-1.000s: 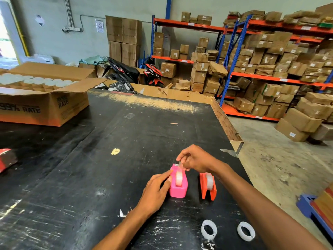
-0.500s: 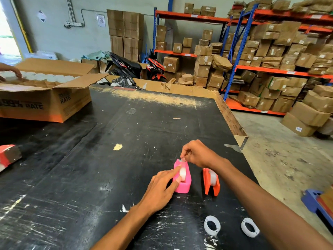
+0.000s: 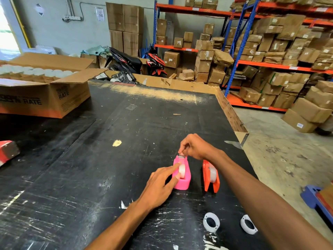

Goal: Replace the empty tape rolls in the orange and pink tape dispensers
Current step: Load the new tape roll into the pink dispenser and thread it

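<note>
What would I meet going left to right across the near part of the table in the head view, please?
Left hand → pink tape dispenser → orange tape dispenser → second of two empty white cores.

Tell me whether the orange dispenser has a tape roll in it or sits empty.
Loaded. The orange dispenser stands upright on the table with a whitish tape roll seated in its slot; two bare white cores lie nearer the person.

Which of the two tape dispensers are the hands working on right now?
The pink dispenser. The left hand steadies its roll and the right hand pinches at its cutter end. The orange dispenser stands untouched to its right.
</note>
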`<act>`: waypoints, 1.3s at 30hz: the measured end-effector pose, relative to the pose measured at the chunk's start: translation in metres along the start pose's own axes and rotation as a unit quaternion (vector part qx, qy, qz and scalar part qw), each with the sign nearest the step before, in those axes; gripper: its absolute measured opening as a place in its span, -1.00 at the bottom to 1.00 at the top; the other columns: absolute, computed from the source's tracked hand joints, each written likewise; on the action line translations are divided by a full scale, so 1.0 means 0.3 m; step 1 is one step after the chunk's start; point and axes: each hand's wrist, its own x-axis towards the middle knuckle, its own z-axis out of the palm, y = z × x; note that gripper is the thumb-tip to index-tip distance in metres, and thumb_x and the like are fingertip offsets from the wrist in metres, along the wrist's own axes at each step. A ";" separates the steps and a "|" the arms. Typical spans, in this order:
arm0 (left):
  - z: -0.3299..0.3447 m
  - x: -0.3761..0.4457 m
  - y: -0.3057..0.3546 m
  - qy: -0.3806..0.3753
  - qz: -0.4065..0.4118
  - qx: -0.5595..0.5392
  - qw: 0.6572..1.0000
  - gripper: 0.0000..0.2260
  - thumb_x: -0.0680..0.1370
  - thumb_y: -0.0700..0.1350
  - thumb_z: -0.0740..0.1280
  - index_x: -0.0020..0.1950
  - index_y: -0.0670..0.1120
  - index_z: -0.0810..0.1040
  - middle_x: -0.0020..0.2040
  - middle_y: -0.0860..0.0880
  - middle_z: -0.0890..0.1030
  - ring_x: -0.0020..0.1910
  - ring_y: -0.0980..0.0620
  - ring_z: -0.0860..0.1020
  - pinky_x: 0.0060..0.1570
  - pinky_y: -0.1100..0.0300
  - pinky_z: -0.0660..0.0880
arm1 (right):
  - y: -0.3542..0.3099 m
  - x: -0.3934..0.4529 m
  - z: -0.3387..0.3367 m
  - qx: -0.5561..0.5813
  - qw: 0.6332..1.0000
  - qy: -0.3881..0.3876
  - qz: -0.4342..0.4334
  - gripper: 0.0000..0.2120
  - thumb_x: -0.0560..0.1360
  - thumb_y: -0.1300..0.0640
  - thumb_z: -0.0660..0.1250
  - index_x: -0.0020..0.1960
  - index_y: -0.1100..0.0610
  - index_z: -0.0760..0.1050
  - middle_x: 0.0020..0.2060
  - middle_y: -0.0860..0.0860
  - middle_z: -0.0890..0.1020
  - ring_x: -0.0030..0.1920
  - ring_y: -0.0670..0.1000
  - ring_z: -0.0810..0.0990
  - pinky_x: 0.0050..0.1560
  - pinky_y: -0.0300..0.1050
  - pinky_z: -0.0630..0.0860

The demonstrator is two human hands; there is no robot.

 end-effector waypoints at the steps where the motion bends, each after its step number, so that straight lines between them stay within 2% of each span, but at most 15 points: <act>1: 0.000 0.000 -0.001 -0.001 -0.001 0.000 1.000 -0.61 0.61 0.07 0.13 0.45 0.13 0.31 0.37 0.13 0.46 0.37 0.17 0.33 0.31 0.25 0.19 | -0.001 0.004 -0.003 0.004 1.000 -0.006 0.005 -0.86 0.41 0.41 0.38 -0.15 0.26 0.69 -0.29 0.11 0.69 -0.29 -0.04 0.64 -0.13 -0.16 0.58; 4: -0.002 -0.002 0.006 -0.001 0.001 0.001 1.000 -0.60 0.61 0.06 0.13 0.46 0.13 0.30 0.38 0.14 0.46 0.37 0.16 0.33 0.30 0.26 0.19 | -0.004 0.015 -0.010 0.013 0.999 -0.021 0.020 -0.84 0.39 0.43 0.38 -0.15 0.26 0.69 -0.24 0.16 0.72 -0.22 0.07 0.70 -0.08 -0.10 0.63; 7: -0.002 -0.001 0.007 -0.001 0.001 0.001 1.000 -0.60 0.61 0.06 0.14 0.46 0.13 0.30 0.40 0.13 0.44 0.39 0.16 0.32 0.34 0.23 0.20 | -0.012 0.032 -0.017 0.024 0.997 -0.050 0.053 -0.85 0.39 0.43 0.39 -0.11 0.27 0.69 -0.16 0.25 0.73 -0.23 0.07 0.69 -0.05 -0.10 0.62; 12: -0.003 -0.001 0.003 0.002 -0.006 -0.009 1.000 -0.60 0.60 0.07 0.14 0.45 0.16 0.29 0.39 0.18 0.44 0.38 0.19 0.32 0.40 0.12 0.24 | -0.013 0.045 -0.014 0.044 0.987 -0.097 0.117 -0.81 0.42 0.38 0.34 -0.07 0.21 0.69 -0.16 0.15 0.72 -0.13 0.14 0.71 0.09 -0.01 0.63; 14: 0.000 0.000 -0.001 0.002 -0.007 -0.012 1.000 -0.60 0.60 0.07 0.15 0.45 0.19 0.29 0.38 0.20 0.44 0.38 0.21 0.32 0.40 0.10 0.25 | -0.018 0.037 -0.009 0.037 0.990 -0.084 0.110 -0.79 0.42 0.37 0.34 -0.03 0.19 0.68 -0.26 0.08 0.65 -0.23 0.06 0.64 -0.01 -0.06 0.62; 16: 0.001 0.001 0.000 0.004 -0.007 -0.013 1.000 -0.60 0.60 0.08 0.15 0.44 0.19 0.30 0.39 0.20 0.43 0.38 0.21 0.32 0.40 0.10 0.25 | -0.026 0.022 -0.008 0.040 0.993 -0.059 0.096 -0.79 0.43 0.37 0.32 -0.03 0.20 0.67 -0.31 0.06 0.62 -0.33 -0.05 0.57 -0.17 -0.19 0.55; 17: 0.001 0.001 0.001 0.005 -0.007 -0.012 1.000 -0.60 0.60 0.08 0.16 0.44 0.19 0.30 0.39 0.20 0.43 0.38 0.21 0.32 0.40 0.11 0.25 | -0.031 0.015 -0.008 0.050 0.993 -0.052 0.091 -0.78 0.45 0.37 0.28 -0.03 0.21 0.67 -0.31 0.06 0.63 -0.33 -0.07 0.56 -0.17 -0.21 0.53; 22: -0.003 0.003 0.004 0.006 -0.006 -0.014 1.000 -0.61 0.59 0.08 0.16 0.44 0.17 0.32 0.40 0.17 0.44 0.38 0.18 0.34 0.40 0.07 0.25 | -0.044 -0.018 -0.008 0.051 0.994 -0.038 0.086 -0.70 0.53 0.26 0.15 0.00 0.13 0.66 -0.26 -0.02 0.67 -0.08 -0.03 0.62 0.17 -0.01 0.54; 28: -0.009 0.001 0.009 -0.004 -0.013 -0.026 1.000 -0.60 0.59 0.07 0.17 0.44 0.15 0.32 0.40 0.16 0.44 0.39 0.15 0.34 0.41 0.05 0.26 | -0.034 -0.062 0.011 0.028 0.997 -0.017 0.073 -0.70 0.54 0.26 0.15 0.02 0.14 0.66 0.04 0.14 0.70 0.03 0.04 0.62 0.23 0.02 0.52; 30: -0.013 0.002 0.007 -0.012 -0.013 -0.032 0.999 -0.58 0.59 0.07 0.18 0.46 0.16 0.28 0.40 0.19 0.43 0.39 0.16 0.35 0.39 0.13 0.27 | -0.034 -0.071 0.010 0.039 0.997 -0.004 0.068 -0.72 0.54 0.25 0.16 0.04 0.13 0.65 0.03 0.13 0.71 0.04 0.04 0.64 0.23 0.04 0.54; 33: -0.030 0.001 0.035 -0.022 -0.003 -0.048 0.999 -0.53 0.60 0.04 0.19 0.49 0.17 0.15 0.28 0.31 0.37 0.28 0.28 0.36 0.16 0.58 0.20 | -0.038 -0.107 -0.009 0.047 0.997 0.028 0.061 -0.75 0.55 0.24 0.20 0.10 0.15 0.63 0.03 0.11 0.71 0.08 0.02 0.65 0.24 0.01 0.53; 34: -0.036 0.001 0.043 -0.023 -0.004 -0.053 0.998 -0.51 0.60 0.02 0.20 0.50 0.14 0.13 0.26 0.30 0.36 0.26 0.30 0.34 0.10 0.64 0.18 | -0.038 -0.122 -0.019 0.048 0.996 0.040 0.056 -0.75 0.55 0.24 0.21 0.10 0.15 0.63 0.03 0.12 0.71 0.08 0.02 0.65 0.23 -0.01 0.54; 35: -0.042 0.003 0.048 -0.020 -0.006 -0.059 0.998 -0.50 0.59 0.03 0.20 0.51 0.12 0.13 0.27 0.28 0.36 0.26 0.30 0.32 0.13 0.61 0.17 | -0.038 -0.139 -0.030 0.048 0.996 0.050 0.052 -0.75 0.55 0.24 0.22 0.11 0.15 0.63 0.02 0.11 0.72 0.07 0.01 0.65 0.22 -0.01 0.54; 37: -0.045 0.007 0.048 -0.004 -0.004 -0.061 0.998 -0.48 0.57 0.09 0.22 0.51 0.14 0.15 0.31 0.23 0.35 0.32 0.25 0.29 0.28 0.40 0.18 | -0.035 -0.180 -0.055 0.037 0.997 0.057 0.045 -0.76 0.54 0.22 0.23 0.11 0.13 0.63 0.00 0.09 0.71 0.04 -0.01 0.65 0.18 -0.02 0.56; 39: -0.041 0.011 0.052 0.037 0.011 -0.039 0.999 -0.48 0.55 0.11 0.25 0.49 0.11 0.23 0.31 0.20 0.38 0.34 0.21 0.28 0.32 0.30 0.17 | -0.029 -0.233 -0.078 0.016 0.997 0.058 0.047 -0.77 0.54 0.20 0.24 0.11 0.12 0.63 0.00 0.06 0.71 0.02 -0.02 0.64 0.13 -0.03 0.57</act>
